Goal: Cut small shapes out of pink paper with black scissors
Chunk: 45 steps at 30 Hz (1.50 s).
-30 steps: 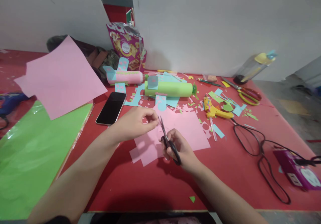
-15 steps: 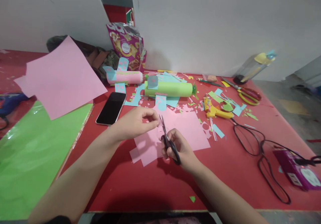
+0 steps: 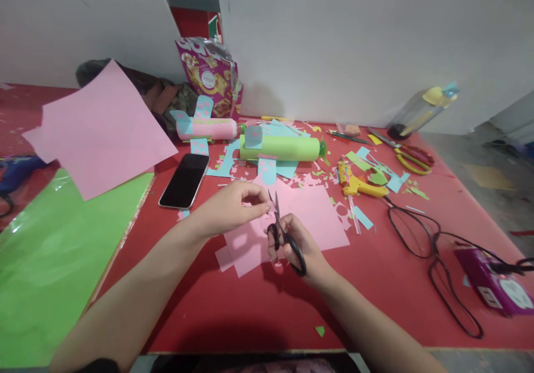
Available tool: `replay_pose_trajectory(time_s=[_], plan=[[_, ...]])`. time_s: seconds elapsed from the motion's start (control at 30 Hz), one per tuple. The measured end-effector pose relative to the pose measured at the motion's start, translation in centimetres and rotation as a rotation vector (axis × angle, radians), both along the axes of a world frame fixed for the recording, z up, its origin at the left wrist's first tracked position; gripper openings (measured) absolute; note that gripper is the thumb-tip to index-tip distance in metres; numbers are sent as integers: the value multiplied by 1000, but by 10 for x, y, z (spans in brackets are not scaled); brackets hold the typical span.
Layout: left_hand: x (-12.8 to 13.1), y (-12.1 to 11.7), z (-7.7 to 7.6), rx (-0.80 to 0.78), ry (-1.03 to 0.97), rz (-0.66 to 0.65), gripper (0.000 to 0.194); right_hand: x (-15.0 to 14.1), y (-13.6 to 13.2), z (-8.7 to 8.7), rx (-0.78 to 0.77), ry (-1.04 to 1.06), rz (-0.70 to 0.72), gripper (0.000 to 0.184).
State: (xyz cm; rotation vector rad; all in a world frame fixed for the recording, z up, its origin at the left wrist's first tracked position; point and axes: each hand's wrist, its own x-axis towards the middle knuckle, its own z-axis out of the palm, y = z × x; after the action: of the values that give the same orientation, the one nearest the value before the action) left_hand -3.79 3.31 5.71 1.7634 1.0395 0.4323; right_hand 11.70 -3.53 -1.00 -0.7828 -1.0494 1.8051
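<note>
One small green scrap [image 3: 320, 331] is lying on the red table [image 3: 208, 298], nearer to the person than the pink paper [image 3: 327, 217]. The right hand [image 3: 303, 242] is holding black scissors [image 3: 282, 228] over the pink paper, and the two blades are standing a little apart, like a beak. The left hand [image 3: 233, 206] is reaching over the left side of the pink paper. Its thumb and finger are pinching a tiny pink piece [image 3: 272, 208] right by the blades, but the piece is too small for its shape to show.

A purple box [image 3: 475, 275] is sitting well to the right of the pink paper. A big green sheet [image 3: 62, 261] is lying far to the left of the pink paper, and a second pink sheet [image 3: 104, 133] is resting partly over it. A dark phone [image 3: 184, 182] is lying just left of the pink paper. A yellow glue gun [image 3: 354, 185] is lying just right of the pink paper.

Behind the pink paper, a green roll [image 3: 287, 148] is lying on its side. Farther behind and to the left, a pink roll [image 3: 217, 129] is lying, and a snack bag [image 3: 208, 75] is standing. Far behind and to the right of the pink paper, big scissors [image 3: 400, 151] are lying near a clear bottle [image 3: 421, 111].
</note>
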Motion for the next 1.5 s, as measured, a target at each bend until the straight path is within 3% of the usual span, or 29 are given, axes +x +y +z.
replay_pose_trajectory(time_s=[0.77, 1.5], plan=[[15, -9, -11, -173, -203, 129, 12, 0, 0, -3, 108, 93, -46, 33], [21, -14, -15, -153, -244, 173, 14, -1, 0, 0, 143, -14, -138, 31]])
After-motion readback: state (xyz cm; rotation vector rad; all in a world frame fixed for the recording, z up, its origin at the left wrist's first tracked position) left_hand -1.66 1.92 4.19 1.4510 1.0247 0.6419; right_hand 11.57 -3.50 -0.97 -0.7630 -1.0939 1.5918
